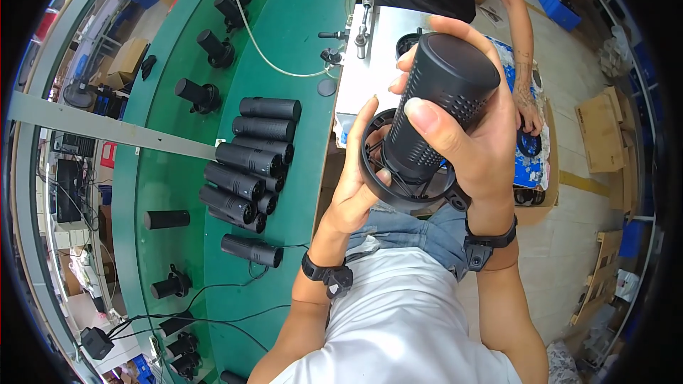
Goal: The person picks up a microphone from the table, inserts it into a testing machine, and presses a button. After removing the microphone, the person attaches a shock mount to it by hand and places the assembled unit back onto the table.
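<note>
My right hand [480, 124] is wrapped round a black cylinder [455, 75] with a smooth rounded end and a band of small holes, much like a microphone. Its lower end sits inside a black ring mount [420, 203], where thin struts or cords run between ring and cylinder. My left hand [356, 185] grips the ring's left side, thumb on the rim. A small pivot joint [459, 203] sticks out of the ring near my right wrist. Both hands hold the pair tilted above my lap. Fingers hide part of the cylinder's middle.
Several black cylinders [235, 179] lie piled on the green bench [299, 43] to my left. More stand along a lower green strip [167, 192]. Black cables [213, 286] cross the bench. A metal fixture [364, 21] and a white worktop [388, 28] lie ahead, beside a co-worker's hand [528, 114].
</note>
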`<action>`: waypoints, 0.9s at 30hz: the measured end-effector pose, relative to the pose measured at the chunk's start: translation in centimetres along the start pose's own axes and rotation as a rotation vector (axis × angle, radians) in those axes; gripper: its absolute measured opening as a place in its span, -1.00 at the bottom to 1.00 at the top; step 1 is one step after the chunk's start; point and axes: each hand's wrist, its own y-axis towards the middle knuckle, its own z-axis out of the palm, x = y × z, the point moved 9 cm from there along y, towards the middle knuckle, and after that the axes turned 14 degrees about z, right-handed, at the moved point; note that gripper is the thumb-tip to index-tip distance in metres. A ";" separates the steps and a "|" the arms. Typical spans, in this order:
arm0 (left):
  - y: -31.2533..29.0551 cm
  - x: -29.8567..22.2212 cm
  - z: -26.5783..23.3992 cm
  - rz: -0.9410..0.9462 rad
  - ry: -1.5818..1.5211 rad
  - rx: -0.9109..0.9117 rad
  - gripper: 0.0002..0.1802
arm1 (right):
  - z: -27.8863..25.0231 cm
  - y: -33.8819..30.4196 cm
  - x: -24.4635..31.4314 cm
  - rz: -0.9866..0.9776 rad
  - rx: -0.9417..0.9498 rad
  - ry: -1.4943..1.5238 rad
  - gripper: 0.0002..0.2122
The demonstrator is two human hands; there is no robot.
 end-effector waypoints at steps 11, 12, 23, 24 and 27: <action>0.1 -0.5 0.9 0.112 0.053 0.038 0.21 | -0.5 0.0 0.1 -0.019 -0.002 0.069 -0.35; 0.2 -0.6 1.0 0.106 0.030 0.025 0.21 | -0.7 0.0 0.1 -0.018 -0.005 0.067 -0.35; -1.0 -1.5 0.8 0.214 0.203 0.006 0.20 | -0.7 0.2 -0.6 -0.042 0.079 0.122 -0.26; -1.0 -1.8 0.7 0.244 0.255 -0.015 0.21 | -0.9 0.3 -0.8 -0.042 0.079 0.121 -0.26; -1.1 -2.1 -0.1 0.244 0.303 -0.044 0.23 | -0.7 0.6 -1.1 -0.035 0.125 0.160 -0.27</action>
